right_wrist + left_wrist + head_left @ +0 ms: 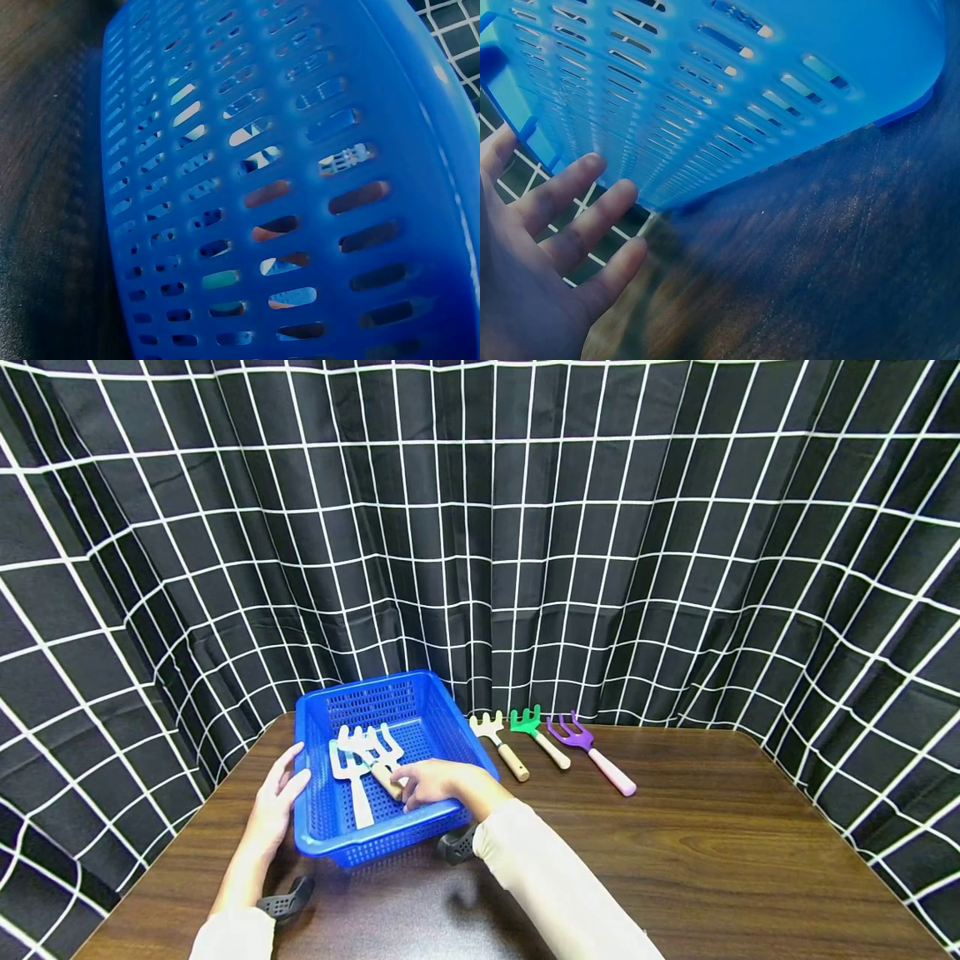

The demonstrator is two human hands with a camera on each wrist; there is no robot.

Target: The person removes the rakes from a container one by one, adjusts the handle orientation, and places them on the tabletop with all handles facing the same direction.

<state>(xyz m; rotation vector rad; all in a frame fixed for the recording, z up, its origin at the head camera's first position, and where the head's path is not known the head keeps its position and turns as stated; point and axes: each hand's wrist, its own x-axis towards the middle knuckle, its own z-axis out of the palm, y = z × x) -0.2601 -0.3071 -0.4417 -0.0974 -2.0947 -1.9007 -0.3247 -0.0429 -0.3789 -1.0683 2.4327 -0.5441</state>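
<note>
We see that the right hand [429, 782] reaches inside the blue basket [397, 843], and its fingers pinch the wooden handle [384, 779] of a pale rake, which lies there together with a white rake [361, 802]. The left hand [274, 797] is at the left rim of this basket, with its fingers spread apart. On the brown counter [712, 827], to the basket's right, we find a cream rake [512, 760], a green rake [551, 749] and a purple rake [597, 758].
</note>
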